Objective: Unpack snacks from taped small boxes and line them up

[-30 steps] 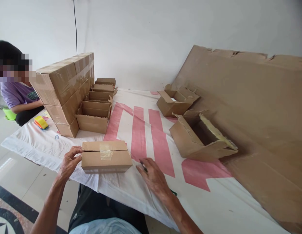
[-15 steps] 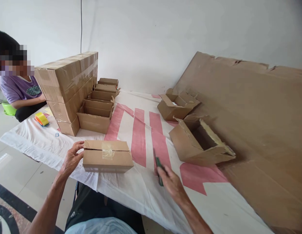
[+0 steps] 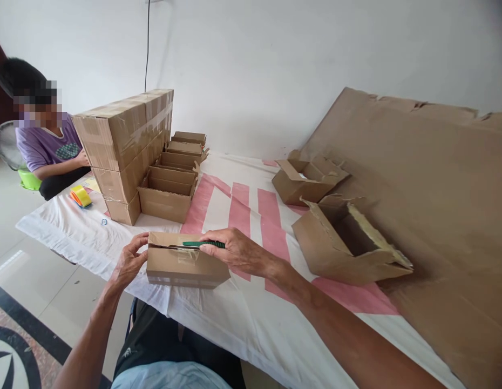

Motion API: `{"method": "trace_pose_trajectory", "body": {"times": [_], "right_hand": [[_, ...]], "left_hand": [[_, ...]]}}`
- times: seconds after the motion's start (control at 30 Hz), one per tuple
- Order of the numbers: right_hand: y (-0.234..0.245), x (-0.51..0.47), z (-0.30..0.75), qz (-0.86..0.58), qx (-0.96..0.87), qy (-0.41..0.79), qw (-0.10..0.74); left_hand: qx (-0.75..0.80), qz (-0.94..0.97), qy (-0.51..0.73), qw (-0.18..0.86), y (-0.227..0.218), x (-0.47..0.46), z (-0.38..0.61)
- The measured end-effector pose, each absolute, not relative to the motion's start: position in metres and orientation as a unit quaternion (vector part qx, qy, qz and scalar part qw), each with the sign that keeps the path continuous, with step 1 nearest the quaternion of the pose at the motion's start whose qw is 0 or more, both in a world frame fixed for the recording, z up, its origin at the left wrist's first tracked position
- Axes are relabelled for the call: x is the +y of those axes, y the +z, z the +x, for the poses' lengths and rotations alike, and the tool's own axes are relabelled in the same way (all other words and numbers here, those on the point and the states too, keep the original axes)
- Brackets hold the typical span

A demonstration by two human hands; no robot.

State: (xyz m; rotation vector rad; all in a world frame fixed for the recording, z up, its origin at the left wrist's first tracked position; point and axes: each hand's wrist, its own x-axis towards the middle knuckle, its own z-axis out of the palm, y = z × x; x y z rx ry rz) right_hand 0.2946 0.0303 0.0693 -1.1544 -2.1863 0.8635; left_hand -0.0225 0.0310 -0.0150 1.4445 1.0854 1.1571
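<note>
DESK: What sits at the cloth's near edge?

OPERATOR: From my remote seat, a small cardboard box point(image 3: 186, 266) lies shut on the white-and-pink cloth point(image 3: 235, 316), just in front of the wearer's lap. The left hand point(image 3: 129, 262) clasps the box's left end, thumb on top and fingers curled round the side. The right hand point(image 3: 238, 252) is closed around a green cutter point(image 3: 203, 244). The cutter lies flat along the top seam, its tip just beside the patch of clear tape point(image 3: 187, 255) bridging the flaps.

DESK: How would you have the stroke made?

OPERATOR: My judgement is shallow and straight along the seam, so the edge parts only tape and nothing under the flaps. I'd draw it rightward, away from the left thumb, which sits near the line. I cannot tell whether the blade is out. The bracing grip looks right to me, since a light box could skid on cloth.

DESK: Surroundings?

OPERATOR: A torn open box point(image 3: 344, 243) lies to the right. Beyond are a stack of taped boxes point(image 3: 125, 140) and a row of open boxes point(image 3: 170, 186), and another person point(image 3: 48, 148) sits at the far left corner.
</note>
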Motion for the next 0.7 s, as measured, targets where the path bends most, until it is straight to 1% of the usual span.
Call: {"method": "trace_pose_trajectory", "body": {"times": [0.1,0.3,0.43,0.57,0.7], "right_hand": [[0.072,0.038,0.290,-0.412,-0.825,0.302,0.242],[0.088,0.037,0.283,-0.444,-0.840,0.263,0.166],[0.108,0.036,0.274,-0.481,-0.848,0.205,0.086],[0.129,0.035,0.254,-0.514,-0.851,0.111,-0.011],[0.149,0.035,0.232,-0.493,-0.864,0.035,-0.094]], "left_hand": [[0.441,0.594,0.475,0.477,-0.017,0.031,-0.023],[0.435,0.595,0.472,0.483,-0.018,0.032,-0.023],[0.435,0.599,0.473,0.478,-0.020,0.035,-0.024],[0.442,0.603,0.474,0.465,-0.022,0.040,-0.024],[0.440,0.604,0.474,0.466,-0.022,0.043,-0.023]]}}
